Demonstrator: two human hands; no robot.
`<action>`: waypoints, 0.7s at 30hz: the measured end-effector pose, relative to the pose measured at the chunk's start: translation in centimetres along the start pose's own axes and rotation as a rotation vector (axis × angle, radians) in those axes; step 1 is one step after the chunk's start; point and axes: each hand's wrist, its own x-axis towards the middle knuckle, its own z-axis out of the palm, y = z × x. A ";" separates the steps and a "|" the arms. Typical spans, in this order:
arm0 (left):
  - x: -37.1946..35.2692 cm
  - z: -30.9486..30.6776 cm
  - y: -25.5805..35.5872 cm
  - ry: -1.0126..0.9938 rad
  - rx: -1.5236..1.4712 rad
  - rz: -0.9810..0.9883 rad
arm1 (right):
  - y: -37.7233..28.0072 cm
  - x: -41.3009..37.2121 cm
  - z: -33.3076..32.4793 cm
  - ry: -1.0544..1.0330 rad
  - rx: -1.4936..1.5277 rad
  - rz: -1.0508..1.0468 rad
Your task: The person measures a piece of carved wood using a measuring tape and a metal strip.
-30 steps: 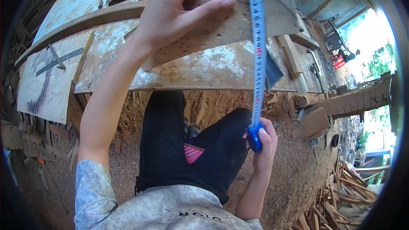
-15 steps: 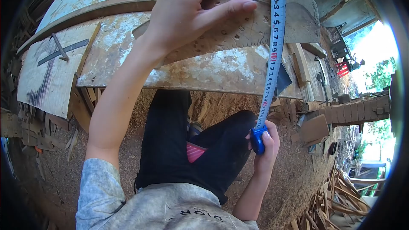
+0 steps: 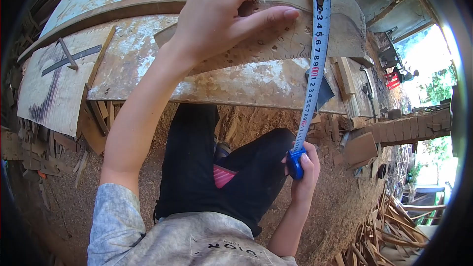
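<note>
One tape measure (image 3: 311, 74), gripped by the right hand (image 3: 304, 175), spans the board (image 3: 305, 39) under the open left hand (image 3: 217, 19).

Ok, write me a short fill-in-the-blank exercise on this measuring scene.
1. The right hand holds the tape measure by its ____ case.
2. The board under the left hand is made of ____.
3. The person's trousers are ____.

Missing words: blue; wood; black.
</note>
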 end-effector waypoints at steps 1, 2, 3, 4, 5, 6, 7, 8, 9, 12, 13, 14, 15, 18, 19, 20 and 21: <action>0.0 -0.1 0.0 -0.009 0.001 -0.004 | 0.1 0.0 0.0 -0.002 0.001 0.001; 0.1 -0.1 0.1 -0.017 0.003 -0.007 | 0.1 0.0 0.0 -0.005 0.001 0.002; 0.1 -0.1 0.0 -0.002 0.010 0.013 | 0.1 0.0 0.1 -0.007 0.002 0.001; 0.2 0.0 0.0 0.013 0.015 0.032 | 0.1 0.0 0.1 -0.008 0.002 0.001; 0.2 0.0 -0.1 0.028 0.019 0.052 | 0.1 0.0 0.2 -0.008 0.001 0.001; 0.1 0.0 -0.1 0.024 0.027 0.045 | 0.2 0.0 0.1 -0.010 0.000 0.000; 0.1 0.0 -0.1 0.019 0.035 0.039 | 0.2 0.0 0.1 -0.011 -0.001 0.000; 0.1 0.0 0.0 0.013 0.042 0.034 | 0.3 -0.1 0.0 -0.011 -0.002 -0.001; 0.1 0.0 0.0 -0.015 0.023 0.009 | 0.2 -0.1 0.0 -0.009 -0.002 0.000; 0.2 -0.1 0.1 -0.074 -0.016 -0.041 | 0.2 -0.2 0.0 -0.004 -0.003 0.004; 0.2 0.0 0.1 -0.078 -0.017 -0.043 | 0.2 -0.2 0.0 -0.002 -0.003 0.007; 0.2 0.0 0.1 -0.081 -0.018 -0.045 | 0.3 -0.2 0.0 0.000 -0.003 0.010; 0.1 0.1 0.1 -0.062 -0.024 -0.019 | 0.2 -0.2 0.1 0.014 -0.031 0.014; 0.1 0.3 0.1 -0.026 -0.033 0.034 | 0.1 -0.3 0.4 0.043 -0.086 0.023; 0.1 0.3 0.1 -0.029 -0.031 0.037 | 0.1 -0.3 0.3 0.042 -0.083 0.024; 0.1 0.3 0.1 -0.032 -0.029 0.041 | 0.2 -0.3 0.3 0.042 -0.079 0.025; 0.1 0.3 0.1 -0.048 -0.026 0.003 | 0.2 -0.3 0.3 0.043 -0.088 0.024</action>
